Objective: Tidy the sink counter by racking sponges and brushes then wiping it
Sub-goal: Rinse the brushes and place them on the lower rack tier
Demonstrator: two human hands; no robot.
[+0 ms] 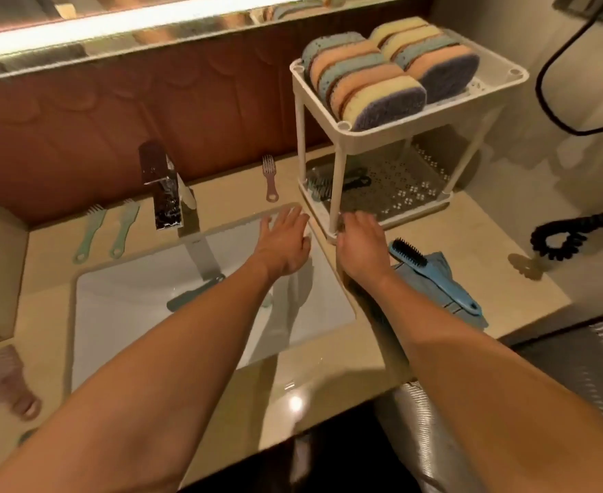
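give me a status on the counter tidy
Left hand open over sink corner, right hand at rack leg, grip unclear. Sponges racked up top. Blue brush and pink brush still out on counter.

The counter [453, 250] carries a rack [414, 211] at its back right, a pink brush [270, 179] by the back edge, two green brushes [90, 233] left of the faucet [163, 193], and a cloth [435, 279] (blue) front right.
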